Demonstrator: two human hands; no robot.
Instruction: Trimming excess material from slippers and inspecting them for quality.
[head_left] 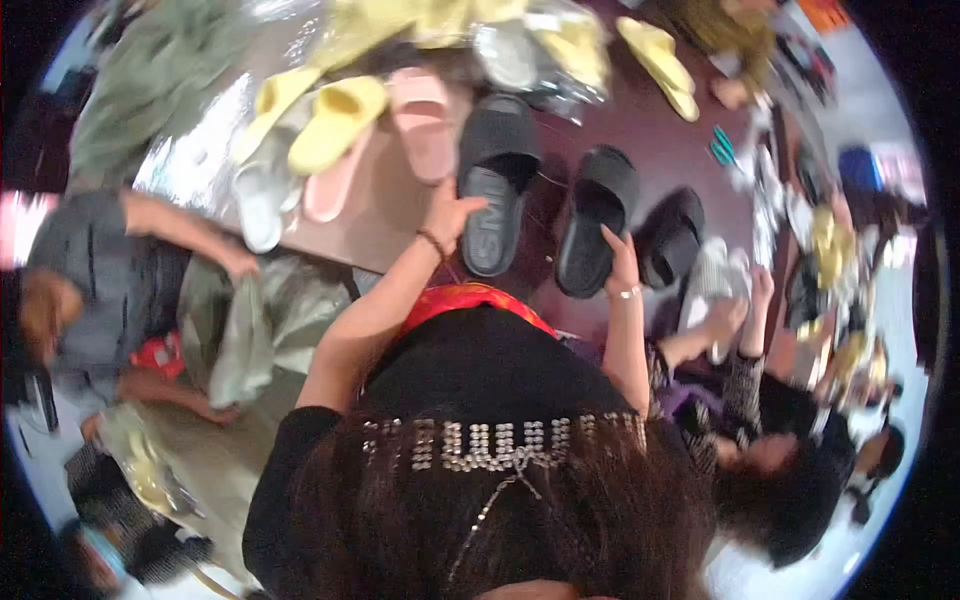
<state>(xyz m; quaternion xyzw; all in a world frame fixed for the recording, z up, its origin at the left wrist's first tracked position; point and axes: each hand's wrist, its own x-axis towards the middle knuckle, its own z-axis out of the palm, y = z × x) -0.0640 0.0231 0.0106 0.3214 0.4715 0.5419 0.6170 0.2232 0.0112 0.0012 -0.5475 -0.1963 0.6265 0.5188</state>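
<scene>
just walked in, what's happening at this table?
A person is working over a dark table strewn with slide sandals. Their left hand rests on a black slide, and their right hand touches a second black slide; whether either grip is closed is not clear. A third black slide lies just right of it. Yellow slides and a pink slide sit farther up. A co-worker at left handles a grey-green bag; another at right holds pale wrapping.

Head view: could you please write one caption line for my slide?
Left hand and right hand each touch a black slide on a dark table, beside yellow and pink slides.
</scene>
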